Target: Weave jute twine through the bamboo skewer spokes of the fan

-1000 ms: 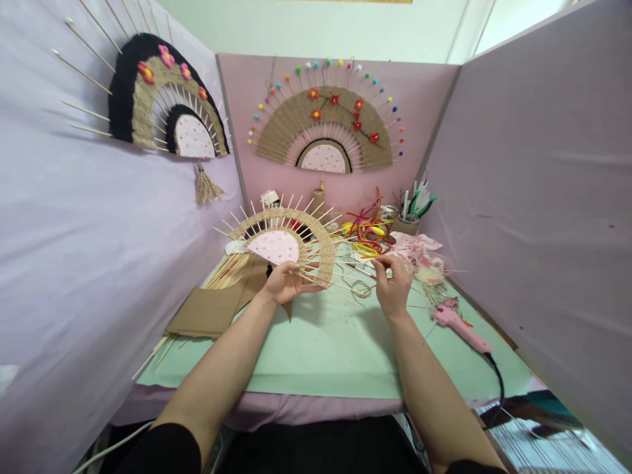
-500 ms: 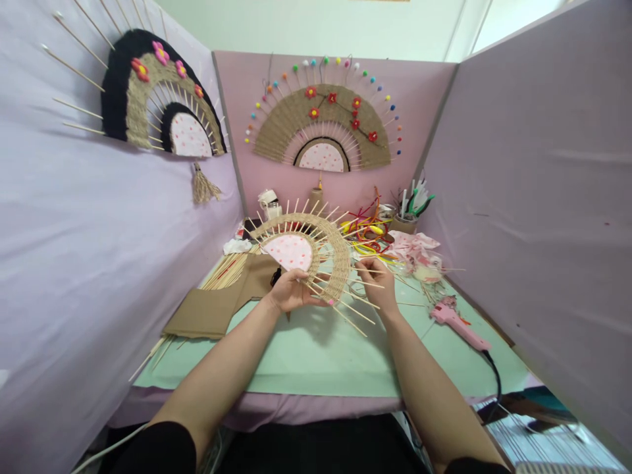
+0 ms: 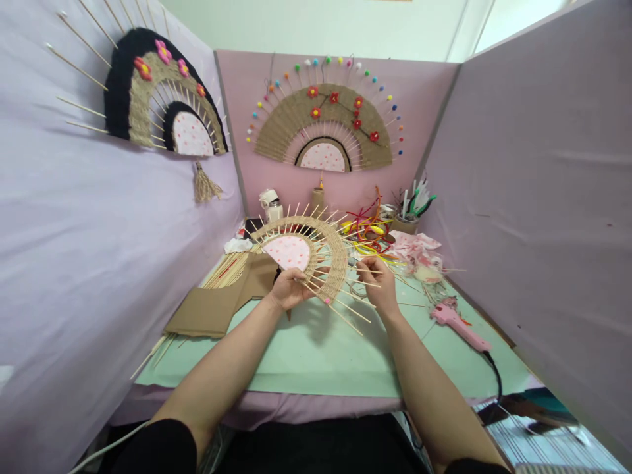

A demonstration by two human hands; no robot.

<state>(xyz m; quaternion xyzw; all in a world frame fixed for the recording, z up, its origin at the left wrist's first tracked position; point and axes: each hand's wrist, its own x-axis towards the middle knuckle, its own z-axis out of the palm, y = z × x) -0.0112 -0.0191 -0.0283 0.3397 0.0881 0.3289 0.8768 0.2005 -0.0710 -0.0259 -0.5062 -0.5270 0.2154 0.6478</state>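
My left hand [image 3: 290, 288] grips a half-round woven fan [image 3: 338, 260] by its lower part, thumb on the front. The fan has thin sticks radiating through a band of tan twine, and a white centre with pink dots [image 3: 289, 253]. It is tilted above the table. At the fan's right side, my right hand [image 3: 378, 279] has its fingers pinched together among the stick ends. Whatever lies between those fingertips is too small to make out.
A pink glue gun [image 3: 459, 324] lies at the right, its black cord running over the edge. Brown cardboard [image 3: 200, 313] and thin sticks are at the left. Coloured pipe cleaners [image 3: 370, 230] and pink cloth [image 3: 417, 245] lie behind. Finished fans [image 3: 276, 131] hang on the partitions.
The woven fan has tilted slightly, its lower right edge shifting a little left. My right hand stays pinched in nearly the same place by the stick ends.
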